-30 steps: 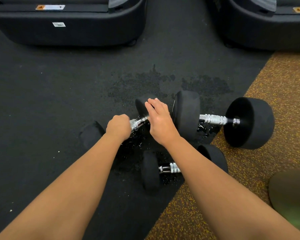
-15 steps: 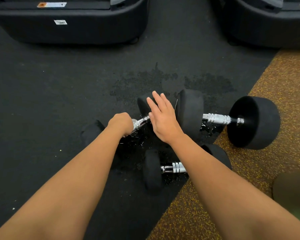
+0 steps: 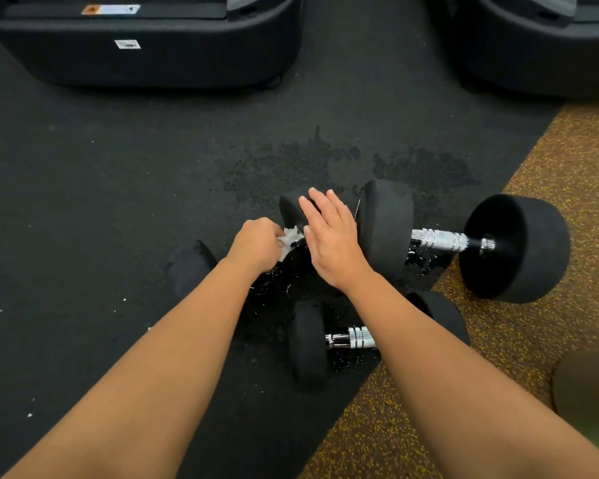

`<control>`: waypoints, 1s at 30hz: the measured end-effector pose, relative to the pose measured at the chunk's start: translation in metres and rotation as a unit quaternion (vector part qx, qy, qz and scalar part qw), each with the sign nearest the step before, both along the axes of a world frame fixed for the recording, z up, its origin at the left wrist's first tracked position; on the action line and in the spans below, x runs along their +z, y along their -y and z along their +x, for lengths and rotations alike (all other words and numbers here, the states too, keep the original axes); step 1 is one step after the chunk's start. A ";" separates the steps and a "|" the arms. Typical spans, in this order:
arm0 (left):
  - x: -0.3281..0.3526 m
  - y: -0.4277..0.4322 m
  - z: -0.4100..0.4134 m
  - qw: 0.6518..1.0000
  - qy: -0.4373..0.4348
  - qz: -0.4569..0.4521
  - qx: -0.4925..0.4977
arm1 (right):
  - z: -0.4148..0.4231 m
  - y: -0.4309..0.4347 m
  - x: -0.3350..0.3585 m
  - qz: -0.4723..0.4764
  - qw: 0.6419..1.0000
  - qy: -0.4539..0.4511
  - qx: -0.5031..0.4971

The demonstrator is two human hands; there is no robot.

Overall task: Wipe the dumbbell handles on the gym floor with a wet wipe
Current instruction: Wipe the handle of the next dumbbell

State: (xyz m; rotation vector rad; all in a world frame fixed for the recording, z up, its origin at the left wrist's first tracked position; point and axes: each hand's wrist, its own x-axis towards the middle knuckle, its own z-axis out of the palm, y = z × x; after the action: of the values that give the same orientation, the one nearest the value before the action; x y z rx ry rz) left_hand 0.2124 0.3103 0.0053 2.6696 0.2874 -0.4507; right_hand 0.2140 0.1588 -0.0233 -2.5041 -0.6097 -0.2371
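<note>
Three black dumbbells with chrome handles lie on the gym floor. My left hand [image 3: 256, 243] grips a white wet wipe [image 3: 288, 240] wrapped round the handle of the left dumbbell [image 3: 191, 267], whose handle is mostly hidden. My right hand [image 3: 332, 236] lies flat with straight fingers on that dumbbell's right weight head [image 3: 291, 205]. The large dumbbell [image 3: 443, 239] lies to the right, its handle bare. A small dumbbell [image 3: 351, 337] lies nearer to me, partly under my right forearm.
Wet patches [image 3: 291, 164] darken the black rubber floor [image 3: 101, 202] around the dumbbells. Orange speckled flooring [image 3: 550, 340] runs along the right. Two black machine bases [image 3: 146, 46] [image 3: 540, 39] stand at the far edge. A blurred brown shape [image 3: 588, 385] sits at the lower right.
My left hand has slid right along the handle, and the white wipe now shows at my fingers. My right hand's fingers have straightened flat on the weight head.
</note>
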 end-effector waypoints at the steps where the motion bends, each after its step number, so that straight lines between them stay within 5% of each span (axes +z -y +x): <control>1: 0.000 -0.003 0.001 1.000 -0.006 0.020 -0.001 | 0.000 0.000 0.000 0.002 1.000 0.002 0.000; 10: 0.004 0.000 0.020 0.992 -0.125 -0.002 -0.015 | 0.000 0.000 -0.001 0.001 1.000 0.010 -0.006; 16: 0.002 0.009 0.018 0.993 -0.088 -0.077 -0.013 | -0.001 0.000 -0.002 0.002 1.000 -0.001 -0.005; 25: 0.002 -0.013 0.013 0.990 -0.140 0.009 -0.019 | -0.001 0.000 0.001 -0.005 1.000 0.001 -0.001; 30: 0.001 -0.017 0.027 0.981 -0.188 -0.037 0.020 | -0.001 0.001 0.000 -0.004 1.000 0.001 -0.003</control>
State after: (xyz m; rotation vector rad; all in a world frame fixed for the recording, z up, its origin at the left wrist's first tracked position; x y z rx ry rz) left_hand 0.2391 0.3271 0.0066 2.4864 0.4248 -0.9360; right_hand 0.2126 0.1583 -0.0232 -2.5143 -0.6048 -0.2401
